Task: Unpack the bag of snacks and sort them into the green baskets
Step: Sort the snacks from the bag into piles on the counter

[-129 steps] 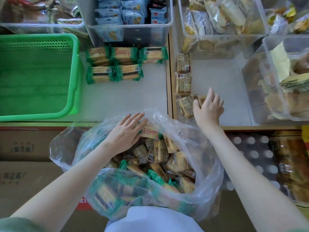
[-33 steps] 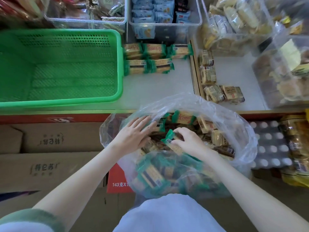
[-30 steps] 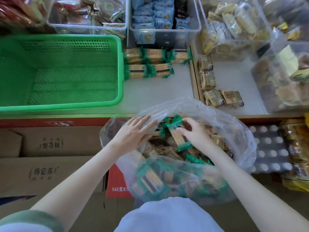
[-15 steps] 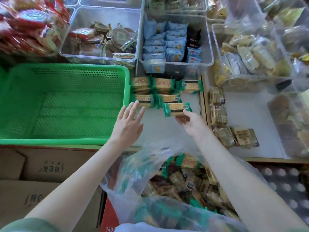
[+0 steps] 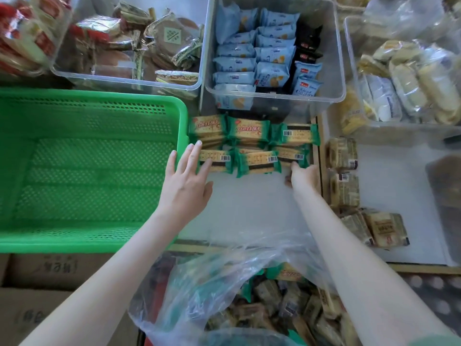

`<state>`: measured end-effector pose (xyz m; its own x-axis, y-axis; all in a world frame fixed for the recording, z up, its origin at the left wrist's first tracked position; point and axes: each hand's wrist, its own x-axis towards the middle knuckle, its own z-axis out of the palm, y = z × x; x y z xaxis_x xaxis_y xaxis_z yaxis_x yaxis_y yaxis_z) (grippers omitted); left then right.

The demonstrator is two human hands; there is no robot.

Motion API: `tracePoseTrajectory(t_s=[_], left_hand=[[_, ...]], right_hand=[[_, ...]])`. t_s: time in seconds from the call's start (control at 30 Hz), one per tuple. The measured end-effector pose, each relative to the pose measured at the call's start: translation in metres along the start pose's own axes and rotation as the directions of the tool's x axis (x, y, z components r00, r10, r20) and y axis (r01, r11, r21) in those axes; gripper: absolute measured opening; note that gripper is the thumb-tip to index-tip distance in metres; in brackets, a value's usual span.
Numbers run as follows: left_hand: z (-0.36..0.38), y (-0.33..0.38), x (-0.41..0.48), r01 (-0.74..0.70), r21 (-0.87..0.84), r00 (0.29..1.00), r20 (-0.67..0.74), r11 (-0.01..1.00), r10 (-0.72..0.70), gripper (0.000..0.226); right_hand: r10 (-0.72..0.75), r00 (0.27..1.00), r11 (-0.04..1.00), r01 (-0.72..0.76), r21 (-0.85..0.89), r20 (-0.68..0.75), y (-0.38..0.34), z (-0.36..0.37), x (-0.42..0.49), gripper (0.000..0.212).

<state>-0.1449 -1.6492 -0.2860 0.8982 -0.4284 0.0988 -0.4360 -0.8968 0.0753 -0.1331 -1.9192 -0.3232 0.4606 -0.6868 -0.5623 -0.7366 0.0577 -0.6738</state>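
Faced a white shelf (image 5: 249, 208) backed by clear bins (image 5: 287, 103), green cracker packs (image 5: 252, 131) lined in two rows at twelve o'clock, beside the green basket (image 5: 183, 126) at nine, outside it. Touched the right-end front pack (image 5: 291, 154) with the right hand (image 5: 304, 176), fingers hidden, so could not tell pinch from touch; rested the flat, straight-fingered left hand (image 5: 185, 183) on the left-end pack (image 5: 219, 159). Judged it best to square the row between both hands, release without dragging neighbours, then reach into the plastic bag (image 5: 224, 278) at six.
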Motion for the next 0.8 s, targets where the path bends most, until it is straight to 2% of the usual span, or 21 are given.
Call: tracePoseTrajectory(t_s=[0.07,0.13,0.2,0.27,0.3,0.33,0.4,0.43,0.47,0.5,0.53,0.57,0.63,0.67,0.73,0.8], left_hand=[[0.000,-0.001,-0.001,-0.002,-0.013,1.000,0.000,1.000,0.002,0.050],[-0.001,0.000,-0.001,0.002,-0.026,1.000,0.009,1.000,-0.001,0.048],[-0.004,0.001,-0.002,0.005,-0.044,1.000,0.027,0.999,-0.004,0.047],[-0.010,0.002,-0.006,0.005,-0.069,0.999,0.034,0.998,-0.002,0.045],[-0.013,0.003,-0.011,0.006,-0.081,0.999,0.036,0.997,-0.003,0.044],[-0.016,0.005,-0.018,0.010,-0.094,0.999,0.042,0.995,-0.006,0.043],[-0.021,0.010,-0.039,0.014,-0.123,0.999,0.039,0.992,-0.009,0.041],[-0.023,0.013,-0.052,0.002,-0.137,1.000,0.012,0.991,-0.001,0.040],[-0.025,0.018,-0.067,-0.024,-0.158,0.999,-0.026,0.987,0.020,0.038],[-0.027,0.024,-0.082,-0.068,-0.186,0.996,-0.063,0.980,0.057,0.038],[-0.028,0.031,-0.098,-0.132,-0.217,0.989,-0.091,0.967,0.115,0.041],[-0.028,0.038,-0.114,-0.222,-0.235,0.974,-0.106,0.946,0.202,0.043],[-0.020,0.049,-0.148,-0.425,-0.204,0.905,-0.064,0.882,0.421,0.047],[-0.013,0.050,-0.163,-0.495,-0.170,0.866,-0.015,0.852,0.500,0.048],[0.004,0.046,-0.185,-0.525,-0.088,0.846,0.056,0.847,0.530,0.051],[0.013,0.043,-0.195,-0.478,-0.024,0.876,0.060,0.878,0.478,0.051]], right_hand=[[-0.069,0.997,0.993,0.066,-0.103,-0.024,-0.001,-0.008,-0.014,0.043],[-0.203,0.979,0.955,0.196,-0.222,-0.008,0.001,-0.020,-0.035,0.048],[-0.394,0.918,0.863,0.386,-0.326,0.042,0.008,-0.035,-0.062,0.048],[-0.570,0.810,0.753,0.582,-0.306,0.138,0.022,-0.050,-0.096,0.046],[-0.654,0.727,0.672,0.685,-0.280,0.209,0.034,-0.056,-0.114,0.044],[-0.729,0.613,0.553,0.790,-0.266,0.305,0.048,-0.061,-0.132,0.040],[-0.798,0.316,0.231,0.947,-0.224,0.512,0.083,-0.068,-0.163,0.030],[-0.789,0.169,0.076,0.981,-0.180,0.591,0.101,-0.071,-0.176,0.024],[-0.754,0.055,-0.046,0.990,-0.136,0.655,0.117,-0.074,-0.186,0.019],[-0.702,-0.005,-0.127,0.985,-0.118,0.712,0.133,-0.075,-0.191,0.015],[-0.652,-0.005,-0.168,0.976,-0.138,0.758,0.145,-0.075,-0.194,0.015],[-0.613,0.062,-0.158,0.967,-0.199,0.788,0.155,-0.074,-0.196,0.019],[-0.550,0.271,-0.080,0.925,-0.372,0.790,0.167,-0.070,-0.196,0.042],[-0.520,0.336,-0.066,0.901,-0.430,0.785,0.170,-0.067,-0.196,0.052],[-0.479,0.375,-0.071,0.884,-0.461,0.793,0.174,-0.061,-0.198,0.064],[-0.432,0.388,-0.062,0.888,-0.456,0.814,0.177,-0.053,-0.201,0.070]])
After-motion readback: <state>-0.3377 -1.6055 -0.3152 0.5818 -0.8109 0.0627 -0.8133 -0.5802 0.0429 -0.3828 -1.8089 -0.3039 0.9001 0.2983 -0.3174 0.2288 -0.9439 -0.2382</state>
